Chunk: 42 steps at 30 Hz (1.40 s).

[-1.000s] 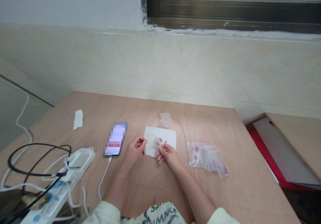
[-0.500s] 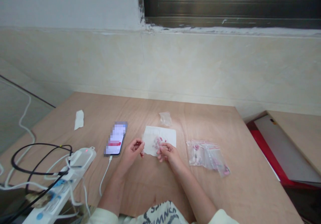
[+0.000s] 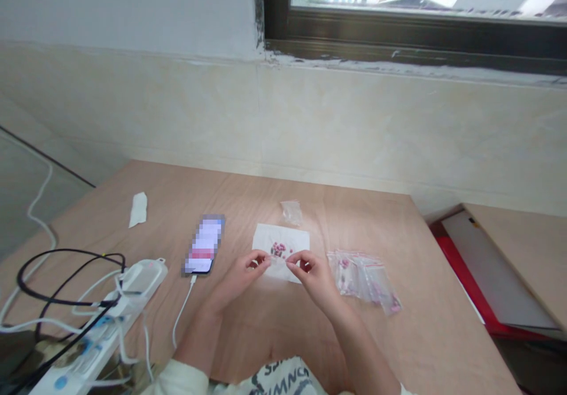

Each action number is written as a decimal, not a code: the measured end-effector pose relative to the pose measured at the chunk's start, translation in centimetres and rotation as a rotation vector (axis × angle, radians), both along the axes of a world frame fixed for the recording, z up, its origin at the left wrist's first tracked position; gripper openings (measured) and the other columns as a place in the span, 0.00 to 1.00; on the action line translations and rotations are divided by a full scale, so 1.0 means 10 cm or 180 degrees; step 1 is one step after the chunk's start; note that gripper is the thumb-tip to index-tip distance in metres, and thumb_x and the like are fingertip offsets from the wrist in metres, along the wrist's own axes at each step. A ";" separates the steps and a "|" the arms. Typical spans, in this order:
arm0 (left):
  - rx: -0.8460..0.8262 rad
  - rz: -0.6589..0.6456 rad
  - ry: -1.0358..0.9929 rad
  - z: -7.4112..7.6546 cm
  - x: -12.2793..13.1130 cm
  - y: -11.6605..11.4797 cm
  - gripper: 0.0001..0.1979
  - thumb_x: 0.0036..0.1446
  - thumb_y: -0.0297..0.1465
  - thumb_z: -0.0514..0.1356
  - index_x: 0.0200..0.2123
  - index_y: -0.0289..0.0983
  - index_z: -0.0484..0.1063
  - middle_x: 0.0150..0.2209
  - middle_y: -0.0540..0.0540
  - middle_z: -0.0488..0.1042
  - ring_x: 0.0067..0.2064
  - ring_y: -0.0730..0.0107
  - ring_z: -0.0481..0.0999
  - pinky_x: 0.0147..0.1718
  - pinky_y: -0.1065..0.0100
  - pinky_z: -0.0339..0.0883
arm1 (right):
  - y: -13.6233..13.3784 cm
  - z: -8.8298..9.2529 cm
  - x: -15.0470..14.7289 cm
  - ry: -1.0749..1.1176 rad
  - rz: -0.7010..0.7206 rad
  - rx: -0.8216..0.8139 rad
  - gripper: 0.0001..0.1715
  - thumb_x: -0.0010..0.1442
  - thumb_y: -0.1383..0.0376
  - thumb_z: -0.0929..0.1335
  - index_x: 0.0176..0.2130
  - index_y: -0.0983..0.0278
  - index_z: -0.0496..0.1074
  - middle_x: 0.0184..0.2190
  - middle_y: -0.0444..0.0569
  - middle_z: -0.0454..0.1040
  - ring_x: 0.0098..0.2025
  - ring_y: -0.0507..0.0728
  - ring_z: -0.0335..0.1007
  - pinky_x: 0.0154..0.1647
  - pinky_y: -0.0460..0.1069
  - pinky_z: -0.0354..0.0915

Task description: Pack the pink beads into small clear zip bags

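My left hand (image 3: 246, 271) and my right hand (image 3: 313, 273) are both pinched shut on a small clear plastic bag (image 3: 278, 263) stretched between them, just above the near edge of a white paper sheet (image 3: 297, 238). A little heap of pink beads (image 3: 279, 248) lies on that sheet, just beyond the bag. To the right of my right hand lies a pile of small zip bags with pink contents (image 3: 364, 272).
A phone (image 3: 204, 245) with a white cable lies left of my hands. A white power strip (image 3: 105, 322) with black and white cords sits at the near left. An empty clear bag (image 3: 292, 211), a tissue scrap (image 3: 138, 208), and a red and white board (image 3: 487, 277) at right.
Both hands drew back from the beads toward me and came together. A clear bag is now held between them, where before the right hand was at the bead heap.
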<state>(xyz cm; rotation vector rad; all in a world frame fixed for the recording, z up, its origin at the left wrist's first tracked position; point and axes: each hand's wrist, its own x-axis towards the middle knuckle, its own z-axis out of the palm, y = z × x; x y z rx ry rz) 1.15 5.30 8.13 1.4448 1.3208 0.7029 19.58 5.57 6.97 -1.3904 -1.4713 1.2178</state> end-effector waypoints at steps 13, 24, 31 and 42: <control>0.0164 -0.0010 0.0008 0.00 0.08 0.08 0.10 0.47 0.34 0.55 0.26 0.35 0.73 0.28 0.47 0.73 0.32 0.68 0.70 0.31 0.72 0.61 | 0.07 -0.15 0.11 0.0162 -0.0163 -0.0276 0.10 0.44 0.61 0.67 0.19 0.64 0.66 0.18 0.43 0.65 0.22 0.51 0.57 0.23 0.45 0.54; 0.0060 -0.0007 -0.0290 0.05 0.10 -0.11 0.09 0.49 0.34 0.52 0.27 0.35 0.68 0.27 0.50 0.69 0.31 0.72 0.67 0.30 0.73 0.60 | -0.12 -0.16 -0.08 0.0653 -0.0051 -0.0344 0.10 0.45 0.60 0.67 0.21 0.65 0.66 0.20 0.44 0.66 0.25 0.52 0.60 0.27 0.46 0.55; 0.0275 -0.0043 -0.0167 0.02 0.15 -0.12 0.09 0.51 0.33 0.52 0.24 0.35 0.67 0.24 0.50 0.66 0.30 0.73 0.65 0.30 0.74 0.58 | -0.16 -0.09 -0.18 0.0887 0.0118 -0.0381 0.10 0.47 0.59 0.66 0.25 0.64 0.67 0.23 0.44 0.66 0.27 0.51 0.60 0.29 0.45 0.55; 0.0134 0.0058 -0.0246 -0.04 0.15 0.00 0.09 0.48 0.34 0.54 0.24 0.34 0.68 0.23 0.50 0.67 0.29 0.72 0.66 0.29 0.74 0.59 | 0.00 -0.13 -0.10 0.0900 -0.0156 -0.0613 0.13 0.42 0.57 0.69 0.22 0.65 0.67 0.20 0.44 0.67 0.23 0.50 0.58 0.25 0.45 0.54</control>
